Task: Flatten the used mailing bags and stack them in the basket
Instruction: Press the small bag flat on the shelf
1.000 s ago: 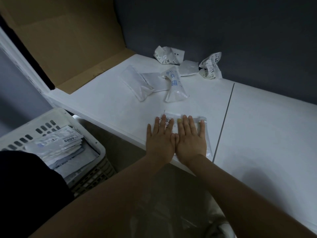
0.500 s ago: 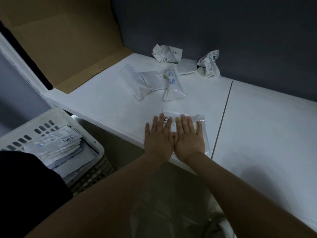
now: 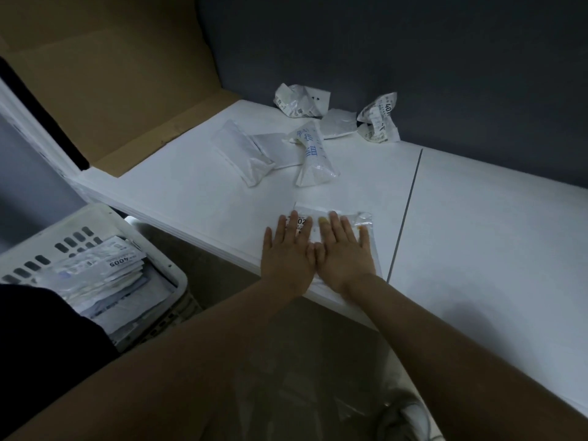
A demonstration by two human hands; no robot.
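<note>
tabletop point(image 3: 477, 218), white and matte, split by a thin dark seam point(image 3: 408, 205), meets a dark grey wall point(image 3: 413, 58) and brown cardboard point(image 3: 111, 74). left hand point(image 3: 288, 253) and right hand point(image 3: 345, 253), fingers straight, press a glossy mailing bag point(image 3: 366, 218) flat at the near edge. crumpled bags point(image 3: 302, 100) lie by the wall. slotted plastic basket point(image 3: 173, 275) at lower left holds a flat stack point(image 3: 105, 272).

**MAILING BAGS AND BASKET: POSITIONS**

A clear labelled mailing bag point(image 3: 362, 218) lies flat under the straight fingers point(image 3: 334, 226) of the left hand point(image 3: 288, 253) and right hand point(image 3: 345, 253). Crumpled bags point(image 3: 302, 100) and puffed bags point(image 3: 243, 155) lie well beyond the fingertips. The white slotted basket point(image 3: 95, 214), left of the fingers and lower, holds a flattened stack point(image 3: 105, 272).
</note>
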